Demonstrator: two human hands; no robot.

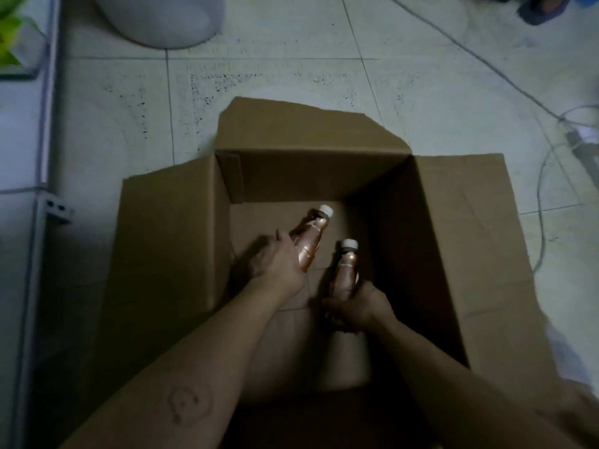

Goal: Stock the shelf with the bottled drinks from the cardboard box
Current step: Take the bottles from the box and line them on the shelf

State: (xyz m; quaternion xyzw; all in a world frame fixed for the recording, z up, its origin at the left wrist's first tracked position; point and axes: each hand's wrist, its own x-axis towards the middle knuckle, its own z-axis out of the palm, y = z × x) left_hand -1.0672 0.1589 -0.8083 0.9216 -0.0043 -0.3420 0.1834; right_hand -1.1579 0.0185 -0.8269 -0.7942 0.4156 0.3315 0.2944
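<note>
At the far left stands the pale metal shelf (35, 124), its thin post running down to the tiled floor (291, 76), and something green sits on it, too blurry to name. Next comes the cardboard box (168, 241), brown and dull, with its four flaps folded out flat so both arms can reach in. The left hand (278, 264) is deep inside the box, and its grip is closed around the lower part of one bottle (311, 238). That bottle is smooth and shiny, coppery brown with a white cap, and it leans away from the person, likely because it is being lifted out. Just beside it, the right hand (359, 306) has its grip wrapped tight around the bottom of a second bottle (346, 267), which looks the same and stands nearly upright. Holding them low probably keeps the tops free for setting them down. The box bottom looks bare apart from these two, so this seems to be the last load. On the right, thin cables (486, 64) snake across the floor.
</note>
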